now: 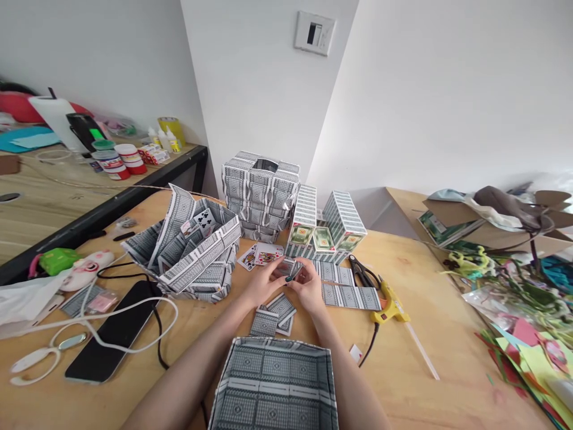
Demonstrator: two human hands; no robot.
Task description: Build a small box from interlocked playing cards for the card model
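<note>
Nearest you, at six o'clock on a dial centred on your left hand (pixel 265 283) and right hand (pixel 310 286), a card-built box (pixel 275 382) stands assembled; loose cards (pixel 264 322) at seven lie unjoined. At the centre, both hands pinch a playing card (pixel 290 268), partly hidden; its shaping seems unfinished. Card strips (pixel 350 297) at three appear not yet attached. Farther, at eleven, a tall card structure (pixel 259 194) looks built.

You've got 2 hands in frame: left hand (pixel 268 279), right hand (pixel 308 285). 3 card-built boxes (pixel 273 365). At least 3 loose patterned cards (pixel 263 323) between your forearms, at least 2 face-up cards (pixel 267 255). 2 scissors: black pair (pixel 354 261), white pair (pixel 32 361). 1 glue gun (pixel 393 308), 1 glue stick (pixel 423 352), 1 phone (pixel 111 334), 1 wall plate (pixel 304 31). Can't count the stacked deck boxes (pixel 304 233).
</note>
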